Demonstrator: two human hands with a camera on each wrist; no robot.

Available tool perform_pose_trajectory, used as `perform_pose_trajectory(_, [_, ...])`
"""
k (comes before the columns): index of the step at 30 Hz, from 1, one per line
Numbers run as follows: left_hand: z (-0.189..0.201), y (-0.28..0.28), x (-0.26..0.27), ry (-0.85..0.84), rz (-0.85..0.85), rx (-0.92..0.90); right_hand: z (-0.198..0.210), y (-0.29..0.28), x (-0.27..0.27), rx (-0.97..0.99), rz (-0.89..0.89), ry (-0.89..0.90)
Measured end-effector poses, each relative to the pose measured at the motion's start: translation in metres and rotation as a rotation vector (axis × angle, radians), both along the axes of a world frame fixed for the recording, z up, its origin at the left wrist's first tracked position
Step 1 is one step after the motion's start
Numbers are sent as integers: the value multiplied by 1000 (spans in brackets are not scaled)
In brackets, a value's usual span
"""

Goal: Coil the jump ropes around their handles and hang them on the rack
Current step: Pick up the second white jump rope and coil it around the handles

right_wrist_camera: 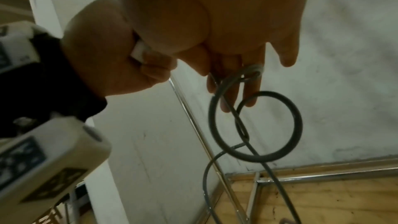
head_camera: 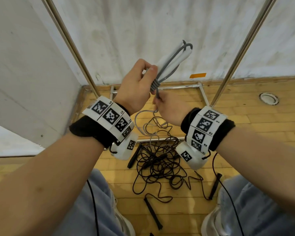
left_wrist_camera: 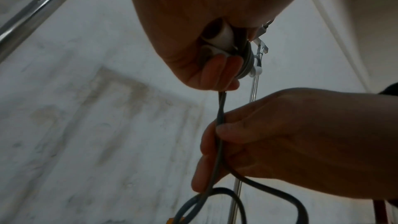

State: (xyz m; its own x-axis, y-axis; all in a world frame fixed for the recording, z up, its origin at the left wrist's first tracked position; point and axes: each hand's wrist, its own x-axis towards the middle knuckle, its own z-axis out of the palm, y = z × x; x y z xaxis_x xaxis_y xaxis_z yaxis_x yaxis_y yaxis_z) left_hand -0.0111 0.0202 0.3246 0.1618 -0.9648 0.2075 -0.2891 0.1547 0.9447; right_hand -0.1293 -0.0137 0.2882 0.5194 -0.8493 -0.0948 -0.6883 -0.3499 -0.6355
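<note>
Cord of the grey jump rope [head_camera: 155, 86], judged light, limp and fairly slick: it should bend freely yet spring loose from its turns unless kept taut. White handles [head_camera: 167, 61], rigid and paired side by side, make the sensible place to grip, with the free cord pinched close to the coil so each turn lies tight against the last. Left hand [head_camera: 134, 86] is raised at chest height in front of the far wall, fingers curled round the lower ends of the handles, which point up and to the right; several turns of cord sit just below the thumb. Right hand [head_camera: 169, 108] is just beneath and to the right, palm turned inward, thumb and fingers pinching the free cord directly under the coil. From there the slack falls in loose loops [right_wrist_camera: 256, 125] toward the wooden floor [head_camera: 245, 133]. Black jump ropes [head_camera: 160, 164] lie tangled on the floor between the feet, near the rack's base; rack uprights [head_camera: 242, 53] rise at left and right.
</note>
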Motion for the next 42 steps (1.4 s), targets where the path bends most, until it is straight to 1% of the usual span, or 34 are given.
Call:
perform_pose_trajectory(3, [0,-3,-2,-5,67,11,-4,5,2,64,-29,-150])
perform_pose_trajectory(5, [1,-5,0,-29,127,15,-5,4,1,67,-68,-235])
perform_pose_trajectory(7, [3,-6,1,-21,168,19,-6,2,-2,-21,-127,-311])
perform_pose_trajectory(9, [7,-7,1,36,175,25,-4,-1,-6,-137,-174,-433])
perform_pose_trajectory(10, [8,-7,2,70,177,31,-4,-4,-7,-182,-180,-464])
perform_pose_trajectory(11, [9,-8,2,94,179,40,-3,-7,-8,-203,-172,-444])
perform_pose_trajectory(12, [9,-8,3,99,177,51,-2,-11,-8,-189,-154,-371])
perform_pose_trajectory(13, [9,-7,3,83,167,62,-2,-13,-8,-154,-132,-259])
perform_pose_trajectory(14, [8,-6,1,41,150,71,-2,-16,-8,-108,-112,-140])
perform_pose_trajectory(15, [6,-5,-1,-17,130,77,-2,-17,-8,-60,-100,-58])
perform_pose_trajectory(16, [4,-4,-3,-72,109,80,-1,-17,-8,-11,-95,-36])
perform_pose_trajectory(17, [3,-3,-4,-106,93,76,-1,-17,-8,48,-92,-71])
perform_pose_trajectory(18, [2,-4,-5,-115,82,68,0,-17,-7,126,-92,-152])
perform_pose_trajectory(23, [6,-9,5,-65,96,20,2,-11,-1,586,-156,-679])
perform_pose_trajectory(24, [6,-10,8,-69,100,21,3,-9,0,627,-161,-742])
perform_pose_trajectory(25, [6,-11,11,-85,103,26,4,-8,-1,630,-154,-757])
perform_pose_trajectory(27, [4,-12,17,-152,122,43,5,-6,-2,589,-120,-723])
perform_pose_trajectory(30, [3,-15,29,-282,200,50,3,-4,-4,538,-87,-680])
perform_pose_trajectory(33, [-2,-15,41,-432,262,46,2,-4,-6,535,-68,-694])
perform_pose_trajectory(35, [-7,-15,45,-543,286,57,4,-3,-7,523,-60,-671])
perform_pose_trajectory(37, [-12,-16,49,-612,300,79,7,-2,-8,436,-53,-597])
perform_pose_trajectory(40, [-17,-19,59,-686,335,117,9,1,-11,223,-14,-423])
perform_pose_trajectory(42, [-21,-20,65,-763,358,147,9,4,-14,130,6,-335])
